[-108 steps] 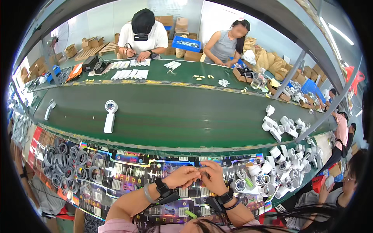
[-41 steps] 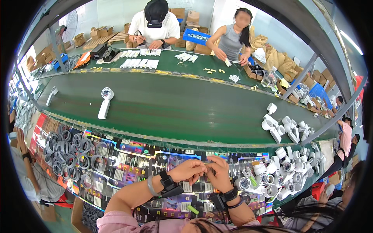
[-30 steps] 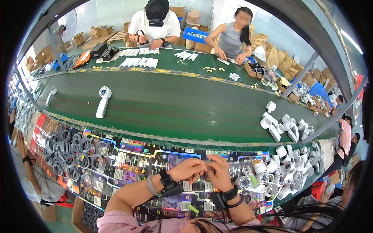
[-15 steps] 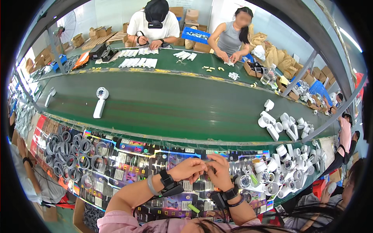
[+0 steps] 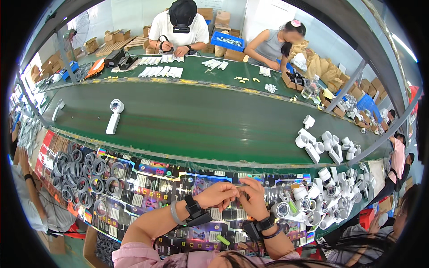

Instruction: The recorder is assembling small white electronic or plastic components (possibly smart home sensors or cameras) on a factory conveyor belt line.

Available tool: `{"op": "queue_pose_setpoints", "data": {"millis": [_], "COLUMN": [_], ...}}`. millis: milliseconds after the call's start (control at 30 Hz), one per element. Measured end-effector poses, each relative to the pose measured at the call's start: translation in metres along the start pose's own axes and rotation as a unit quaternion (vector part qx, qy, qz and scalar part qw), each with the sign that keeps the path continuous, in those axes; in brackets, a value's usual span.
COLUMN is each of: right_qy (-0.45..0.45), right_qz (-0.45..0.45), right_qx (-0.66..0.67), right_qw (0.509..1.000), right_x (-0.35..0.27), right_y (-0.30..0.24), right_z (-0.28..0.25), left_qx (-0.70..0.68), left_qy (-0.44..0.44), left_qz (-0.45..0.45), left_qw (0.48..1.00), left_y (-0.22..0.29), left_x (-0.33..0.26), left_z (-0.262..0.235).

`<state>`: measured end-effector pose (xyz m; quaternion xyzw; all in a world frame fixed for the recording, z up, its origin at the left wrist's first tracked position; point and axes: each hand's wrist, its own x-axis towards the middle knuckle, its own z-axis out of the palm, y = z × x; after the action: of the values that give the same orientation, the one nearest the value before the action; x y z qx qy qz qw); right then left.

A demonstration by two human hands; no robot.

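Observation:
Over the printed sheets [image 5: 178, 183], my left hand [image 5: 219, 193] and my right hand [image 5: 254, 199] meet at the fingertips. Both are closed, fingers bent and pressed together. Whatever they may pinch is too small or hidden to name. White handheld fan bodies with round heads [image 5: 308, 203] are heaped just right of my right hand. Grey rings [image 5: 73, 174] lie in a pile well to the left of my left hand. A small light-green strip [image 5: 222, 240] rests on the sheets below my hands, between my forearms.
Beyond the sheets runs a green conveyor belt [image 5: 201, 120], with one white fan [image 5: 115, 117] at left and several white fan parts [image 5: 313, 145] at right. Two people sit at the far bench. A grey metal frame post [image 5: 351, 87] slants at the right. Other people are seated at both sides.
My hands stay in the same place. Across the belt, the person at right has leaned down and sideways, leaving a white piece on the bench. The fan at left has shifted very slightly left.

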<state>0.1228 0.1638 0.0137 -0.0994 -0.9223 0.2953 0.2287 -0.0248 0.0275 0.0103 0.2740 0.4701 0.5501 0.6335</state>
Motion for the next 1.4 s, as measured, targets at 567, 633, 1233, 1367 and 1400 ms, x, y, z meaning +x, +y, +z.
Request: {"op": "queue_pose_setpoints", "data": {"millis": [567,633,1233,1367,1400], "right_qy": [-0.008,-0.007,0.005,0.004,0.001], "right_qz": [0.003,0.001,-0.01,0.017,0.016], "right_qx": [0.013,0.012,0.001,0.017,0.013], "right_qw": [1.0,1.0,1.0,1.0,1.0], "right_x": [-0.0002,0.0,-0.0007,-0.0023,-0.0035], "right_y": [-0.0022,-0.0007,0.0008,0.0012,0.0021], "right_z": [-0.0012,-0.0006,-0.0007,0.001,0.0024], "left_qx": [0.003,0.001,0.014,0.023,0.019], "left_qy": [-0.002,-0.003,-0.006,-0.009,-0.005], "left_qz": [0.009,0.006,0.016,0.015,0.019], "left_qw": [1.0,1.0,1.0,1.0,1.0], "left_y": [-0.0002,-0.0001,0.0009,0.0005,-0.0009], "left_x": [-0.0017,-0.0008,-0.0021,-0.0008,-0.0013], "left_z": [0.0,0.0,0.0019,0.0009,0.0016]}}
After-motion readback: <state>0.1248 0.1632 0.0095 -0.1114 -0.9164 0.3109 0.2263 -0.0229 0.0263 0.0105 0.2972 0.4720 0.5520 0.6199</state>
